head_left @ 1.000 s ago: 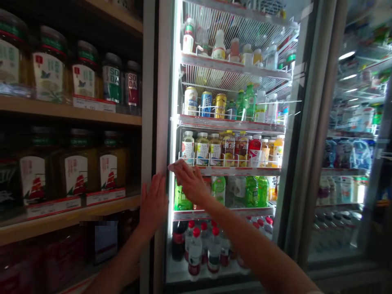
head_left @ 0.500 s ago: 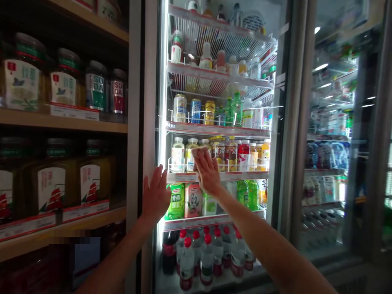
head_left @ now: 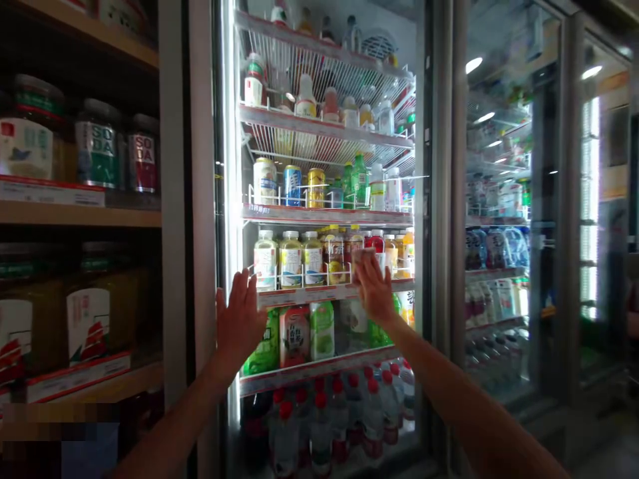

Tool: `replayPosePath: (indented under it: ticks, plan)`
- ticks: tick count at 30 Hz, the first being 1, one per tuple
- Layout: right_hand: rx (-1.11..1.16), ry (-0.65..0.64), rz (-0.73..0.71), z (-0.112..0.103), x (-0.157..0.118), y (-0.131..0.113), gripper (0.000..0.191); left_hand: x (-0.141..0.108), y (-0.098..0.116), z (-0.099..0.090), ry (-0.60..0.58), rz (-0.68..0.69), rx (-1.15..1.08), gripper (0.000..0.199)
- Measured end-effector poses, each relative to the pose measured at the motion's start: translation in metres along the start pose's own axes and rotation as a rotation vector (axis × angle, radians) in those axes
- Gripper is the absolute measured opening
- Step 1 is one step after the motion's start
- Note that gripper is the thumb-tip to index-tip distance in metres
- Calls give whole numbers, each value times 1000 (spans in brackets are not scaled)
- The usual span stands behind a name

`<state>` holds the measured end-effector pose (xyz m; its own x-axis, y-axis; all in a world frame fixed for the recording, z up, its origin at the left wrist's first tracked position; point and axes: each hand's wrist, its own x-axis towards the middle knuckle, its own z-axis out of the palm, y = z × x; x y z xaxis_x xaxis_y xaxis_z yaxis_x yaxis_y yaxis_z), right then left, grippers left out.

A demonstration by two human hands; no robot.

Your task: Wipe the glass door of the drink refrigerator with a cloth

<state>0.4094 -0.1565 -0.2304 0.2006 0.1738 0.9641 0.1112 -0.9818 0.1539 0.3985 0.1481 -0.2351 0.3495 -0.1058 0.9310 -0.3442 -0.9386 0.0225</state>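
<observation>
The glass door (head_left: 329, 150) of a lit drinks fridge stands in front of me. Fingers spread, my left hand (head_left: 240, 313) rests at the door's left edge, holding nothing. My right hand (head_left: 374, 286) is flat against the glass further right, over a folded pale cloth (head_left: 363, 255) that shows at its fingertips. Behind the glass near that hand are bottles with yellow caps (head_left: 335, 253) and a red-labelled bottle (head_left: 375, 241). Green cartons or bottles (head_left: 322, 329) stand on the shelf below. Most of the cloth is hidden under my fingers.
Left of the fridge, wooden shelves (head_left: 80, 214) hold large jars (head_left: 90, 313) and soda cans (head_left: 98, 143). A metal door frame (head_left: 442, 199) divides this fridge from another glass-fronted fridge (head_left: 499, 266) on the right. Red-capped bottles (head_left: 319, 426) fill the fridge bottom.
My right hand has slid right across the glass with the cloth, from the pale-capped bottles toward the red-labelled one. The view has turned right. My left hand stays at the door edge.
</observation>
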Motion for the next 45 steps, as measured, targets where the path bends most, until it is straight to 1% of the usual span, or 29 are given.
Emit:
replayPosePath:
  ticks: [2, 3, 4, 7, 8, 9, 12, 13, 14, 15, 18, 19, 20, 23, 24, 26, 28, 29, 30, 31, 34, 35, 36, 37, 38, 41, 43, 44, 45]
  plan:
    - [-41, 97, 247, -1, -3, 18, 57, 0, 0, 0, 13, 4, 1, 61]
    - [-48, 111, 291, -1, -4, 25, 56, 0, 0, 0, 18, 9, 1, 62]
    - [-45, 93, 264, -2, -7, 30, 56, -1, 0, 1, 24, 12, 2, 62]
    - [-23, -38, 7, -3, -14, 41, 57, -1, -1, 2, 38, 19, 10, 62]
    - [-23, -49, -12, -4, -15, 45, 57, -1, -1, 3, 45, 20, 12, 62]
    - [-29, -30, 31, -4, -15, 50, 56, -1, -1, 3, 52, 23, 15, 62]
    - [-44, 121, 329, -4, -12, 61, 54, -1, -1, 4, 57, 38, 18, 62]
    - [-41, 151, 377, -3, -11, 62, 55, -1, -1, 5, 58, 38, 19, 62]
    - [-32, 150, 363, -3, -12, 61, 55, -1, -1, 6, 61, 38, 20, 61]
    - [-20, 122, 292, -2, -13, 59, 56, -1, -2, 6, 65, 37, 20, 61]
    - [3, -6, 7, -2, -17, 56, 54, -1, -3, 6, 79, 36, 25, 60]
    - [-3, -7, -1, -2, -17, 57, 54, -1, -4, 6, 79, 40, 28, 59]
    - [-14, 27, 57, -2, -15, 59, 54, -1, -4, 5, 79, 45, 31, 58]
    - [-33, 207, 346, 0, -3, 58, 57, 0, -4, 2, 75, 64, 45, 55]
    - [-27, 230, 368, 1, 1, 52, 58, 0, -3, 2, 76, 69, 50, 54]
    - [-3, 169, 234, 3, 4, 35, 60, -1, -3, 2, 83, 72, 61, 52]
    - [19, 37, -14, 4, 1, 21, 60, -1, -3, 2, 91, 71, 71, 51]
    - [25, -12, -108, 3, 0, 19, 59, -1, -4, 1, 91, 76, 72, 51]
    - [24, -30, -145, 3, 0, 22, 58, -1, -6, 0, 88, 85, 71, 51]
    - [16, -11, -106, 2, 2, 30, 56, 0, -8, -1, 85, 88, 68, 52]
    - [-13, 175, 298, -1, 19, 64, 51, 5, -17, -8, 86, 70, 66, 53]
    - [-8, 224, 406, -2, 26, 70, 52, 7, -19, -10, 87, 57, 70, 53]
    - [5, 250, 455, -2, 33, 70, 52, 10, -21, -12, 87, 45, 74, 54]
    - [25, 251, 440, -1, 39, 63, 53, 12, -21, -13, 82, 36, 77, 54]
    - [46, 229, 367, -1, 42, 51, 54, 14, -21, -14, 74, 28, 78, 54]
    - [84, 74, -26, 1, 44, 0, 58, 17, -18, -15, 42, -9, 88, 53]
    - [88, -22, -250, 1, 44, -21, 61, 17, -16, -15, 27, -21, 98, 53]
    - [85, -29, -270, 1, 47, -24, 62, 16, -16, -15, 24, -18, 103, 52]
    - [80, 0, -212, 0, 52, -21, 61, 16, -18, -15, 25, -12, 104, 52]
